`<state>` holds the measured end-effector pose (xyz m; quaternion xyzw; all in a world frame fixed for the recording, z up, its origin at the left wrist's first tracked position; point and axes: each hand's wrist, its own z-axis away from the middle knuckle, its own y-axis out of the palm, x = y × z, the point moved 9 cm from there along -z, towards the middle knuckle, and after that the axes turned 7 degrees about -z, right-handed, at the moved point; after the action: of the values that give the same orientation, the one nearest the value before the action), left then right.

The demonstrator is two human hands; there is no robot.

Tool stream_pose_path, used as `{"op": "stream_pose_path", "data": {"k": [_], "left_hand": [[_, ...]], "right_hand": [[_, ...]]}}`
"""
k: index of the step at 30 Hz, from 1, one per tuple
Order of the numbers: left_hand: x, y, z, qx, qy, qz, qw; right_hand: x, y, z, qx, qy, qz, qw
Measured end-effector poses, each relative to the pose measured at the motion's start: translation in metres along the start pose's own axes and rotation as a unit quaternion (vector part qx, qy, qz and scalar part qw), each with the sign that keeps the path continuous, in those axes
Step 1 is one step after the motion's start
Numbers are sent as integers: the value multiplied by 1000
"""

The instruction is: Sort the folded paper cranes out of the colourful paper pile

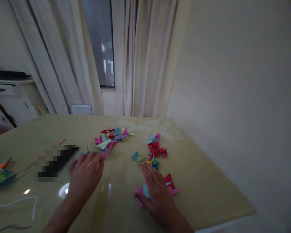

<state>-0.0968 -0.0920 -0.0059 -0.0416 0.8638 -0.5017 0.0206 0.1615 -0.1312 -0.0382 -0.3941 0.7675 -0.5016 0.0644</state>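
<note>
My left hand (86, 173) hovers over the yellow-green table (203, 181), fingers bent and closed round a small piece whose pink tip (107, 152) sticks out toward a cluster of folded paper shapes (115, 136). My right hand (156, 187) lies flat with fingers stretched out, pressing on pink, light blue and red paper pieces (170, 184). Just beyond its fingertips sits a second group of coloured folded pieces (155, 150), red, blue, green and pink.
A dark flat object (63, 158) lies left of my left hand. Coloured paper and an orange stick (0, 174) sit at the far left, a white cord (26, 204) near the front edge. Curtains, a window and a wall stand behind the table.
</note>
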Motion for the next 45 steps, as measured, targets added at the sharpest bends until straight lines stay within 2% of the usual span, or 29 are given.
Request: {"op": "stream_pose_path", "data": {"k": [2, 4, 6, 8, 10, 12, 14, 16, 19, 21, 22, 24, 26, 28, 30, 32, 34, 35, 37, 40, 42, 43, 44, 45], "left_hand": [[-39, -15, 24, 14, 93, 77, 993], [-77, -20, 41, 41, 202, 154, 966], [-91, -10, 37, 60, 238, 198, 949], [-79, 16, 11, 70, 195, 189, 960], [-54, 52, -25, 88, 128, 121, 980], [-26, 81, -59, 90, 64, 48, 993], [-11, 99, -84, 87, 43, 35, 995], [-5, 104, -97, 79, 37, 40, 995], [-15, 90, -95, 51, 45, 66, 996], [-39, 67, -80, 18, 85, 170, 982], [-56, 52, -69, 2, 118, 262, 958], [-90, 31, -48, 19, 181, 410, 894], [-105, 19, -36, 26, 172, 475, 863], [-96, 21, -36, 19, 117, 503, 856], [-68, 34, -40, 8, 54, 482, 874], [-35, 52, -42, 13, 20, 380, 925], [-12, 75, -38, 71, 30, 206, 976], [-3, 87, -33, 114, 37, 138, 983], [3, 105, -18, 194, 69, 48, 977], [-5, 110, 3, 247, 119, -3, 962], [-17, 96, 13, 232, 128, 12, 964], [-25, 83, 15, 202, 126, 48, 970], [-35, 65, 18, 160, 125, 107, 973], [-46, 44, 20, 113, 129, 182, 968]], "right_hand": [[15, -3, -22, -36, -43, 12, 998], [27, -2, -36, -52, -103, 15, 993], [25, 2, -37, -52, -133, 9, 990], [9, 3, -26, -58, -113, 23, 992], [-12, 2, -4, -65, -66, 67, 993], [-26, 6, 22, -32, -44, 89, 995], [-30, 14, 46, 29, -51, 82, 995], [-29, 17, 59, 62, -56, 59, 995], [-29, 5, 48, 22, -24, 10, 999], [-31, -6, 23, -35, 13, -33, 999], [-32, -11, 7, -63, 31, -62, 996], [-33, -15, -28, -96, 50, -143, 984], [-35, -9, -66, -78, 60, -254, 962], [-37, -2, -101, -27, 52, -323, 945], [-51, -12, -130, -31, 44, -291, 955], [-77, -31, -154, -60, 65, -190, 978], [-106, -50, -170, -89, 94, -147, 981], [-117, -57, -174, -95, 106, -131, 981], [-131, -63, -175, -99, 123, -114, 981], [-118, -53, -155, -71, 117, -112, 984], [-89, -35, -131, -22, 85, -124, 988], [-70, -26, -117, 7, 59, -134, 989], [-46, -16, -103, 45, 4, -136, 990], [-26, -12, -88, 52, -38, -121, 991]]}}
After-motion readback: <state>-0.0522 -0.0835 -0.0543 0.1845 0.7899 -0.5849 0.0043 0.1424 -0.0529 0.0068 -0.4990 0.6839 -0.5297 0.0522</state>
